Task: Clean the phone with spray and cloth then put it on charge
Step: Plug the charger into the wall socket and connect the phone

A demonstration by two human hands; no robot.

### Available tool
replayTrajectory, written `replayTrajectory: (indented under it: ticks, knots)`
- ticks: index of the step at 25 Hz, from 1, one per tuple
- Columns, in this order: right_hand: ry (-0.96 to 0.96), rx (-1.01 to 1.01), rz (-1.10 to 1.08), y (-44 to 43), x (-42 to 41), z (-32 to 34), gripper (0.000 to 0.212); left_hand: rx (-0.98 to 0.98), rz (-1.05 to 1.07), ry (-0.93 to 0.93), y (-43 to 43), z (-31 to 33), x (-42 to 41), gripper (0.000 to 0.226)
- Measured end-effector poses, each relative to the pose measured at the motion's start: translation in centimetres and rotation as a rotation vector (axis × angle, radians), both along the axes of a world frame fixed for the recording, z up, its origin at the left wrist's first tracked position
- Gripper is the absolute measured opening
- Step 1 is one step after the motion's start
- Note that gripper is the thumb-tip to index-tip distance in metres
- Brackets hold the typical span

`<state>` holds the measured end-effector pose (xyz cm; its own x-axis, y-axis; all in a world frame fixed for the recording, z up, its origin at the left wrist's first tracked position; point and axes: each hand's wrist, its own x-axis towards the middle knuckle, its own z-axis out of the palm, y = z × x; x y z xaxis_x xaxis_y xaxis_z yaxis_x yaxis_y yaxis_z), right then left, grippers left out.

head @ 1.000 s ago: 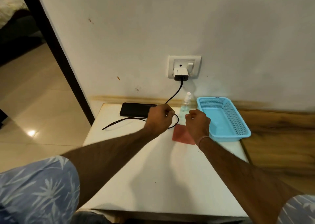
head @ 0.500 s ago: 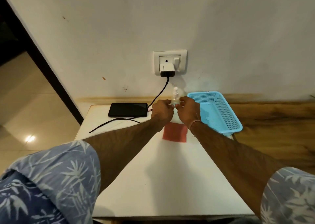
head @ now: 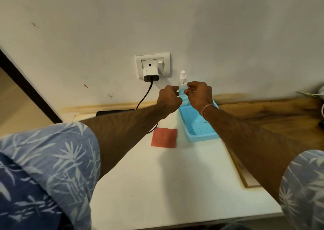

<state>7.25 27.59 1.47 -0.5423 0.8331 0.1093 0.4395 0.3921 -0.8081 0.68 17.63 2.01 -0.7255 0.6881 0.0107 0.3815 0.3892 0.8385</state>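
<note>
The left hand (head: 169, 98) and right hand (head: 199, 94) held a clear spray bottle (head: 182, 82) upright, fingers (head: 190, 85) pinching it, above the bench's (head: 166, 186) back edge. The red cloth (head: 164, 137) lay flat nearby; the phone (head: 112, 112) lay by the back-left corner, mostly hidden.

Spray bottle (head: 182, 82) raised: half a second ago it stood on the table between both hands; it is now held higher, its nozzle level with the wall charger (head: 150, 74) up-left of the grip. Left hand (head: 169, 98), at the cable one second ago, now pinches the bottle's left side. Right hand (head: 199, 94) pinches the opposite side.
</note>
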Motion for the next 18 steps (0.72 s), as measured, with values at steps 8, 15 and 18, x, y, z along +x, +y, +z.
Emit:
replayTrajectory:
  ticks: [8, 15, 18]
  knots:
    - [-0.033, -0.070, 0.007, 2.1, -0.2, -5.2, 0.035, -0.246, -0.059, 0.072, 2.0, -3.3, -0.8, 0.041]
    - [-0.049, -0.071, 0.025, 2.4, -0.3, -5.9, 0.035, -0.220, -0.068, 0.013, 1.9, -3.7, -0.3, 0.035]
    - [-0.080, -0.074, 0.057, 1.8, 0.3, -5.5, 0.039, -0.189, -0.069, 0.036, 0.8, -3.4, -0.3, 0.039]
